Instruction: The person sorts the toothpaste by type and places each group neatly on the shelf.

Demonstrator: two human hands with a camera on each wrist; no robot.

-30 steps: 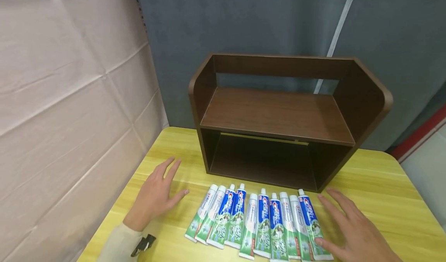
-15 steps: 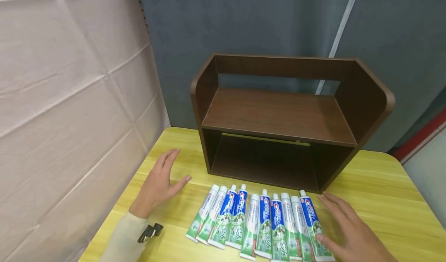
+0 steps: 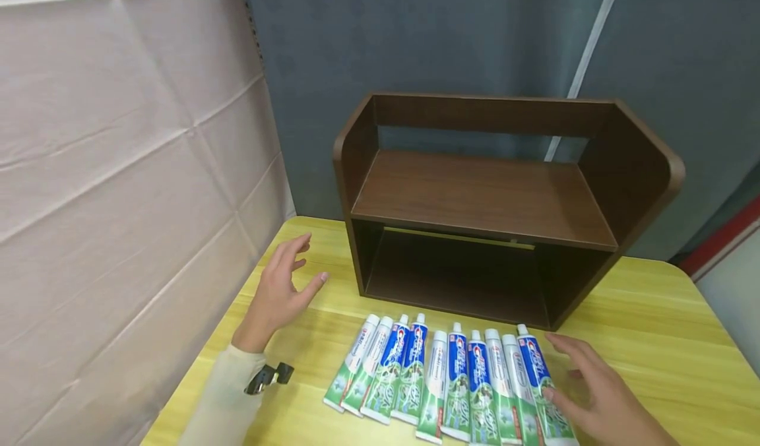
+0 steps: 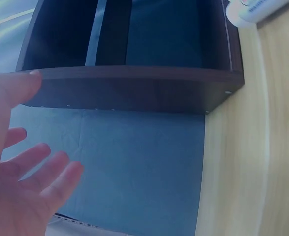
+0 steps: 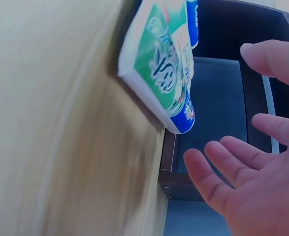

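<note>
Several toothpaste tubes, blue-and-green ones (image 3: 457, 380) and white-and-green ones (image 3: 435, 380), lie side by side on the table with their caps toward the shelf. My left hand (image 3: 276, 294) hovers left of the row, thumb spread from loosely bent fingers; the left wrist view shows the palm (image 4: 21, 196) with nothing in it. On the other side, my right hand (image 3: 605, 393) is beside the rightmost tube (image 3: 540, 380), its thumb overlapping the tube's edge in the head view. In the right wrist view its fingers are spread and hold nothing, apart from the tube (image 5: 159, 69).
A dark brown two-level shelf (image 3: 481, 195) stands behind the tubes on the yellow wood-grain table (image 3: 659, 320). Pale cloth (image 3: 119, 169) hangs along the left side, and a grey curtain (image 3: 415, 37) hangs behind the shelf.
My left hand has moved forward, away from me, and its fingers have bent a little more. My right hand stays beside the rightmost tube. The head view has shifted slightly; the tubes lie unmoved.
</note>
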